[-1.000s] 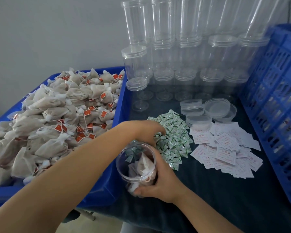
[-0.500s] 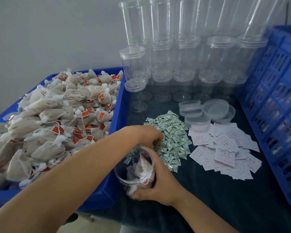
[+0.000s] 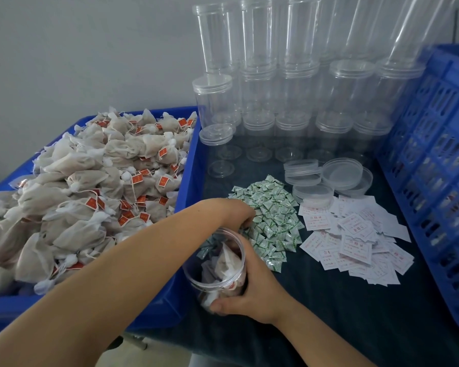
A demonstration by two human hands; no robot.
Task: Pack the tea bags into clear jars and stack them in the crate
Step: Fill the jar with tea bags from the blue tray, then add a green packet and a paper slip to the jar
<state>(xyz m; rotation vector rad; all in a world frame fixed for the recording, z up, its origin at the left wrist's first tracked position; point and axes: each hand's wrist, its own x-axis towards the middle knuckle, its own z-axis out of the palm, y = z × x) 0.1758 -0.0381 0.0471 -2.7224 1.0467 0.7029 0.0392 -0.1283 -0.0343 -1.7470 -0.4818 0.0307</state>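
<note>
jar part-filled with tea bags, gripped by right hand beside the bin | left hand over its mouth — grip unclear | crate — contents unclear; capping, stacking remained

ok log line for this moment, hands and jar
right hand grips jar | left hand at jar mouth, grasp hidden | jar part-filled with tea bags, no lid
</note>
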